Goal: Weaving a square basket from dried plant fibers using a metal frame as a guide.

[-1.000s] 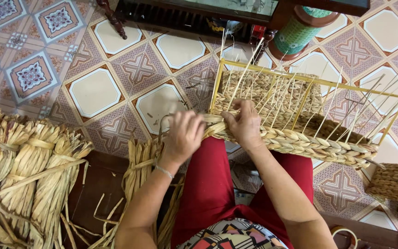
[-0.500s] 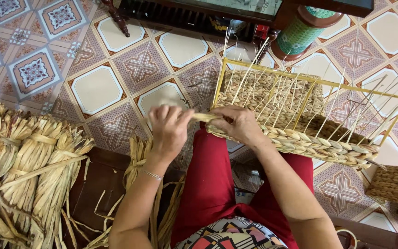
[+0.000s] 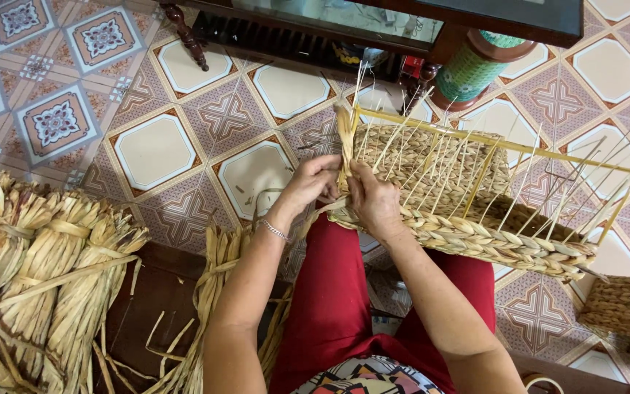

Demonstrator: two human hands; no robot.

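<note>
A half-woven basket (image 3: 475, 211) is seen lying across a red-clothed lap (image 3: 344, 292), its yellow wire frame (image 3: 490, 142) and thin upright stakes (image 3: 432, 153) reaching toward two o'clock. A thick braided rim (image 3: 490, 244) is carried along the near edge, from the middle of the view out toward four o'clock. At the basket's corner nearest the middle of the view, a flat dried strand (image 3: 344, 135) is held upright, pointing to twelve o'clock.

The left hand (image 3: 311, 186) is placed just at nine o'clock of that strand, with its fingers curled narrowly around the fibre. A thin bracelet (image 3: 276, 231) is worn at its wrist. The right hand (image 3: 373, 201) is set just at three o'clock of the strand, closed on the strand and the rim's end; the two hands are almost touching.

Bundles of dried straw (image 3: 45, 270) are stacked at eight o'clock, and a smaller bundle (image 3: 216, 284) is laid beside the left forearm. A finished woven basket (image 3: 625, 310) is seen at four o'clock. A green cylindrical stand (image 3: 475, 69) and dark wooden furniture (image 3: 315, 33) are found at twelve to one o'clock on the patterned tile floor (image 3: 147, 146).
</note>
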